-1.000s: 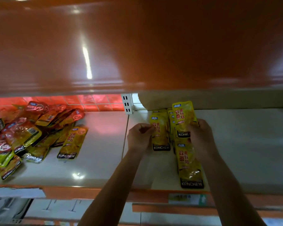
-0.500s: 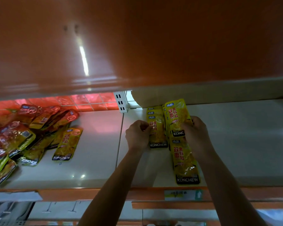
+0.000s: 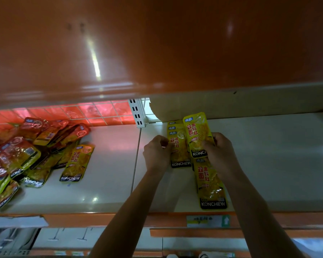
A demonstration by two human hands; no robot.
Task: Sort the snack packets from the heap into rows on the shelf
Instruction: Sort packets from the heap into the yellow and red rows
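Barely any change over the last second: both hands hold the same spots and the heap is untouched. My read is that this placement isn't finished, and no new packet is down.

Right hand (image 3: pixel 220 153) grasps a glossy yellow foil snack packet (image 3: pixel 197 135), tilted up off the white shelf (image 3: pixel 278 155) and sticking out past its fingers toward the back. Below that hand's wrist lies a flat yellow packet (image 3: pixel 209 183), at the front of that row.

Left hand (image 3: pixel 157 153) is curled, its fingertips pinching the edge of the yellow packet stack (image 3: pixel 177 146) just to its right.

The mixed red-and-yellow packet heap (image 3: pixel 26 151) sits well left of the left hand. Plenty left to sort.
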